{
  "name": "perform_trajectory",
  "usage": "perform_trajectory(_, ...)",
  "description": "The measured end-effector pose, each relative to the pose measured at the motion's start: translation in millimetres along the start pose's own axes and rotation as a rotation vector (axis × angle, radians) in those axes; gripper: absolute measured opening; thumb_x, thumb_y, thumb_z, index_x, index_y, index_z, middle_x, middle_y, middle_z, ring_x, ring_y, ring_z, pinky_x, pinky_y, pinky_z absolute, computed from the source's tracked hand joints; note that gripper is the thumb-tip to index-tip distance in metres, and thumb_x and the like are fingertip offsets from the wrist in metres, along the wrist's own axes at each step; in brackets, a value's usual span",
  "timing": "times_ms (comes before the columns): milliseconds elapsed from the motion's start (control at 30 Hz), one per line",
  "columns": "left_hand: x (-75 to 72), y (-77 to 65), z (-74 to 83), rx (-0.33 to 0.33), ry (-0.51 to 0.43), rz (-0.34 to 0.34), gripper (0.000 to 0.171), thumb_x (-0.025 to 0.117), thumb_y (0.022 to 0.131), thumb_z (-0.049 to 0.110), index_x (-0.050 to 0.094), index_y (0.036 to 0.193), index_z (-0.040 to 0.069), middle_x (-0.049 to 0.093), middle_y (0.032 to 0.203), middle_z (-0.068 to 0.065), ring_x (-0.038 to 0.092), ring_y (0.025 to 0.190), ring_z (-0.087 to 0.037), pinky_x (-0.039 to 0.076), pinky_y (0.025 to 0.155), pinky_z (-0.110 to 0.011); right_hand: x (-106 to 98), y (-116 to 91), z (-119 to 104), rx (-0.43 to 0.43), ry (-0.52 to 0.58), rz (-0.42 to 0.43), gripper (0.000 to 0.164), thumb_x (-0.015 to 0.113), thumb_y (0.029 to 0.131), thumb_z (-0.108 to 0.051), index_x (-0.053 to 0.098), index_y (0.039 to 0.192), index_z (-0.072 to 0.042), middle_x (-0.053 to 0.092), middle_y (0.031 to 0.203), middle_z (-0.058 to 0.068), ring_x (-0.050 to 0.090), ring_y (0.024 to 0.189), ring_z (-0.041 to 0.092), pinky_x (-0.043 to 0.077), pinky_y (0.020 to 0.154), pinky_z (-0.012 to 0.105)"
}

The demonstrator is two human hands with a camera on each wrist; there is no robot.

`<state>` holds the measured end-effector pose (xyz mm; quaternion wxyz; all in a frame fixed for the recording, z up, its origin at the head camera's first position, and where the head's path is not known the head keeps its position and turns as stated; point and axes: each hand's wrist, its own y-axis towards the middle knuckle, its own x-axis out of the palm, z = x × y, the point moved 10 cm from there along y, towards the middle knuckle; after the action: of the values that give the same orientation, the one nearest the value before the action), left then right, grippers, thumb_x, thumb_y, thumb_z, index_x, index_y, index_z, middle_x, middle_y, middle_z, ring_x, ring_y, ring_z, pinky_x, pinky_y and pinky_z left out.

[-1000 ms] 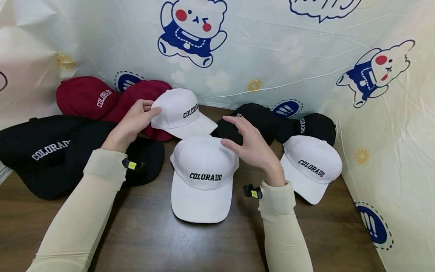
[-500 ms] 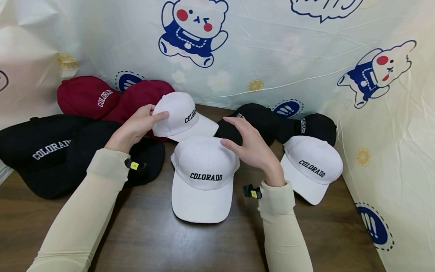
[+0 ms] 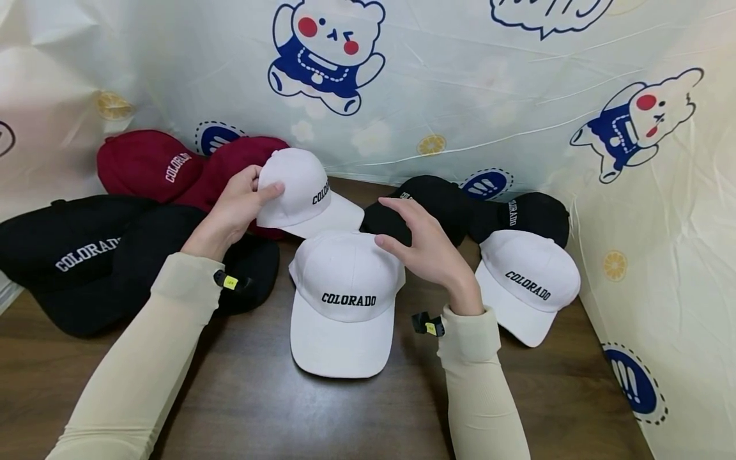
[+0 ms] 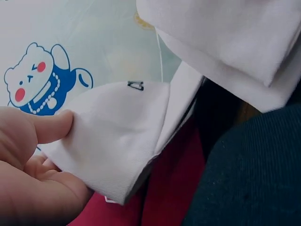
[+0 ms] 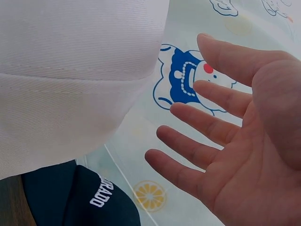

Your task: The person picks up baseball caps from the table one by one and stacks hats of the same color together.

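My left hand [image 3: 238,204] pinches the back of a white baseball cap [image 3: 296,185], thumb outside and fingers behind the fabric. The cap's brim points right, and black COLORADO lettering shows partly on its front. In the left wrist view the thumb presses the white cloth of that cap [image 4: 113,132]. A second white COLORADO cap [image 3: 347,281] sits in the middle of the table, brim toward me. My right hand [image 3: 425,246] hovers beside its crown, fingers spread and holding nothing. In the right wrist view the palm and fingers of that hand [image 5: 225,122] stand apart from the white cap [image 5: 70,84].
Two dark red caps [image 3: 144,163] lie at the back left, black caps [image 3: 80,255] in front of them. More black caps [image 3: 431,198] stand at the back right, with a white cap [image 3: 531,275] before them. A printed sheet [image 3: 431,83] hangs behind the wooden table [image 3: 345,415].
My left hand dipped slightly with its white cap, then rose a little, and the brim has shifted slightly left. The right hand and the middle cap stay where they were.
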<state>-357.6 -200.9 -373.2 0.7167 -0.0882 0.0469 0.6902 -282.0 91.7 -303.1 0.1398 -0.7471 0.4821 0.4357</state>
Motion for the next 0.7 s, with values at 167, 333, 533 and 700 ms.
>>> perform_trajectory(167,-4.6,-4.2,11.6,0.042,0.001,0.061,0.038,0.064,0.107,0.03,0.049,0.136,0.01,0.059,0.146,-0.017,0.058,0.122,-0.024,0.047,0.114,-0.052,-1,-1,0,-0.009,0.003,0.003,0.064,0.073,0.103,-0.026,0.047,0.159,-0.01,0.046,0.164,0.008,0.035,0.156,0.026,0.032,0.126,0.049)
perform_trajectory(333,-9.8,-11.8,30.6,0.094,-0.059,0.11,0.032,0.065,0.107,0.03,0.051,0.131,0.015,0.058,0.148,-0.013,0.058,0.124,-0.023,0.048,0.114,-0.052,-3,-1,0,-0.02,0.006,0.007,0.064,0.072,0.104,-0.026,0.046,0.159,-0.01,0.046,0.164,0.008,0.034,0.157,0.026,0.032,0.126,0.049)
perform_trajectory(533,-21.8,-26.9,57.6,0.181,-0.279,0.163,0.032,0.07,0.103,0.022,0.054,0.129,0.015,0.061,0.148,-0.011,0.058,0.129,-0.025,0.04,0.119,-0.055,-7,-2,1,-0.022,0.021,0.027,0.063,0.073,0.103,-0.024,0.047,0.159,-0.011,0.047,0.161,0.009,0.042,0.151,0.023,0.042,0.119,0.048)
perform_trajectory(700,-27.8,-39.7,75.1,0.236,-0.37,0.17,0.038,0.074,0.099,0.021,0.054,0.131,0.013,0.06,0.148,-0.011,0.058,0.129,-0.027,0.039,0.119,-0.054,-12,-3,2,-0.029,0.036,0.065,0.061,0.073,0.103,-0.022,0.048,0.158,-0.009,0.049,0.158,0.011,0.048,0.145,0.027,0.046,0.116,0.048)
